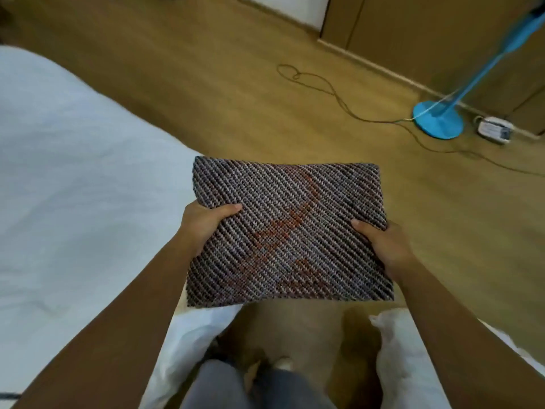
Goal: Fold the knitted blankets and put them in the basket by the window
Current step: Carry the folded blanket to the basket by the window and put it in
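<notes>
Head view: the blanket (287, 231) is already folded into a flat rectangle and it is in the air, above the floor (236, 98), just beside the right edge of the bed (73, 172). Nothing carries it except the two hands. The left hand (203, 225) holds the left edge and the right hand (383, 246) holds the right edge. On each side the thumb lies on top of the knit and the other fingers are under it, hidden, so the fingers are closed on the blanket.

The basket and the window are not in this view, so I cannot tell where they are. I judge that the folding of this piece is finished and the step in hand is to carry it to the basket.

To do it well, keep the rectangle level and keep a light pull between the hands, so the layers do not slide open. Knit is soft and it may sag in the middle; holding nearer the centre of each edge can help. On the floor a cord (339, 95) runs to a blue fan stand (438, 119), well apart from the blanket; step around it. Lower the blanket flat into the basket before releasing.
</notes>
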The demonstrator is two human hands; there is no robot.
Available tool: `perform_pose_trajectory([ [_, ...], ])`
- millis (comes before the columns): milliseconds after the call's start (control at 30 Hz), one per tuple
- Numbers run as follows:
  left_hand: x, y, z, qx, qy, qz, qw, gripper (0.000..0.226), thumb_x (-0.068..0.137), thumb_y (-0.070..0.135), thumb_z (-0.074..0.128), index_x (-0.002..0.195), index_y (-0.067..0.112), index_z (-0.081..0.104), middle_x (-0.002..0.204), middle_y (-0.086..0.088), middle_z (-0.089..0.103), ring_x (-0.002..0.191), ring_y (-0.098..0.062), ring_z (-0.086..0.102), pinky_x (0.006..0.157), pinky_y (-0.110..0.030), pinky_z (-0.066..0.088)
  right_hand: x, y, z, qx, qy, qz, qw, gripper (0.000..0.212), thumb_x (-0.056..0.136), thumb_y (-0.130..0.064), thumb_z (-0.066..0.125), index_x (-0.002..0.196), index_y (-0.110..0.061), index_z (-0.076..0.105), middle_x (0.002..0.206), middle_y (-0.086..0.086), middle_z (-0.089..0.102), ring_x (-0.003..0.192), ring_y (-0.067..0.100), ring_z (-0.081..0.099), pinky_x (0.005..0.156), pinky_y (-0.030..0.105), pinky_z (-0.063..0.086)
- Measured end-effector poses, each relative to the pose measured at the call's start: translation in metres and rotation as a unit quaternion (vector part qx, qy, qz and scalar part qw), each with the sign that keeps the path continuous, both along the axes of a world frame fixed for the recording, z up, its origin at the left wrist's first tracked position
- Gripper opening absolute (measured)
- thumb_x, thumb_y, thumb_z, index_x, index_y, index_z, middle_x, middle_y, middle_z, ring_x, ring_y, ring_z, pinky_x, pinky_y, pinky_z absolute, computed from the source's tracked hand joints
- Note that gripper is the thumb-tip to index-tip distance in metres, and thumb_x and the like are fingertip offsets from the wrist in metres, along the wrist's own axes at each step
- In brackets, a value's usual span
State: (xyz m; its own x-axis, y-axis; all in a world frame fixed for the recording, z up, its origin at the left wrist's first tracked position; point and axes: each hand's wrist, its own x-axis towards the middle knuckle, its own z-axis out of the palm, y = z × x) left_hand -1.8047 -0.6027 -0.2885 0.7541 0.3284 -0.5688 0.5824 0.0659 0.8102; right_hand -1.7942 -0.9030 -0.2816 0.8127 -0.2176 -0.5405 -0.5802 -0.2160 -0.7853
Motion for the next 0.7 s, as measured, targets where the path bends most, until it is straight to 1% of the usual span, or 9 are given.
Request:
perform_pose_trajectory([
  [67,0.028,-0.051,0.011,0.003,-0.010,-0.051,0.999,0.063,0.067,0.023,0.084,0.124,0.009,0.059,0.122,-0.008,0.064,0.106,-0.026,0.063,0.100,-0.043,0.048,-0.003,-0.050,0.009,0.001,-0.014,-0.052,0.999,0.049,0.078,-0.028,0.074,0.121,-0.008,0.059,0.109,0.008,0.065,0.095,0.029,0.063,0.093,0.042,0.050],
  [133,0.058,-0.106,0.020,-0.005,-0.013,-0.111,0.994,0.059,0.068,0.023,0.083,0.121,0.010,0.061,0.119,-0.008,0.066,0.103,-0.026,0.065,0.098,-0.043,0.049,-0.006,-0.100,0.018,-0.002,-0.026,-0.111,0.994,0.047,0.079,-0.027,0.073,0.119,-0.007,0.059,0.105,0.007,0.064,0.092,0.028,0.063,0.090,0.040,0.050],
  [200,0.088,-0.155,0.026,-0.009,-0.011,-0.167,0.986,0.053,0.069,0.025,0.083,0.116,0.012,0.063,0.116,-0.007,0.067,0.101,-0.027,0.065,0.096,-0.043,0.050,-0.007,-0.144,0.022,-0.002,-0.030,-0.161,0.987,0.049,0.077,-0.031,0.074,0.118,-0.008,0.060,0.105,0.007,0.066,0.093,0.029,0.064,0.092,0.042,0.050],
  [267,0.119,-0.209,0.032,-0.008,-0.019,-0.218,0.976,0.046,0.071,0.026,0.081,0.112,0.016,0.063,0.111,-0.005,0.068,0.097,-0.026,0.065,0.093,-0.040,0.050,-0.006,-0.189,0.024,-0.007,-0.029,-0.219,0.975,0.051,0.074,-0.035,0.075,0.116,-0.009,0.061,0.107,0.010,0.068,0.094,0.031,0.065,0.093,0.047,0.051],
  [367,0.162,-0.287,0.036,-0.013,-0.033,-0.288,0.957,0.045,0.075,0.026,0.079,0.115,0.014,0.063,0.106,-0.004,0.067,0.093,-0.025,0.065,0.088,-0.035,0.050,-0.001,-0.249,0.025,-0.017,-0.038,-0.294,0.955,0.045,0.075,-0.035,0.074,0.111,-0.011,0.063,0.104,0.010,0.068,0.092,0.030,0.066,0.092,0.045,0.051],
  [433,0.194,-0.344,0.038,-0.015,-0.038,-0.332,0.942,0.045,0.075,0.027,0.078,0.115,0.014,0.063,0.106,-0.004,0.067,0.091,-0.024,0.064,0.088,-0.034,0.049,0.005,-0.287,0.029,-0.017,-0.043,-0.343,0.938,0.046,0.075,-0.035,0.074,0.114,-0.011,0.062,0.104,0.010,0.068,0.093,0.030,0.065,0.093,0.045,0.051],
  [533,0.236,-0.425,0.045,-0.002,-0.038,-0.394,0.918,0.054,0.072,0.031,0.080,0.119,0.012,0.062,0.112,-0.006,0.067,0.095,-0.025,0.065,0.092,-0.037,0.050,0.009,-0.335,0.035,-0.014,-0.047,-0.416,0.908,0.048,0.078,-0.032,0.071,0.118,-0.009,0.060,0.108,0.012,0.066,0.095,0.031,0.064,0.092,0.043,0.051],
  [600,0.259,-0.481,0.053,0.000,-0.040,-0.443,0.895,0.057,0.071,0.031,0.080,0.121,0.011,0.061,0.113,-0.004,0.067,0.094,-0.024,0.064,0.089,-0.034,0.050,0.007,-0.363,0.039,-0.011,-0.048,-0.464,0.884,0.049,0.077,-0.034,0.072,0.117,-0.009,0.060,0.108,0.011,0.067,0.095,0.030,0.064,0.093,0.044,0.051],
  [700,0.282,-0.558,0.061,-0.005,-0.055,-0.511,0.858,0.055,0.073,0.028,0.079,0.121,0.010,0.060,0.109,-0.004,0.065,0.090,-0.021,0.061,0.084,-0.030,0.047,0.002,-0.399,0.041,-0.009,-0.053,-0.535,0.843,0.053,0.077,-0.035,0.072,0.122,-0.009,0.058,0.111,0.011,0.066,0.097,0.030,0.064,0.095,0.045,0.050],
])
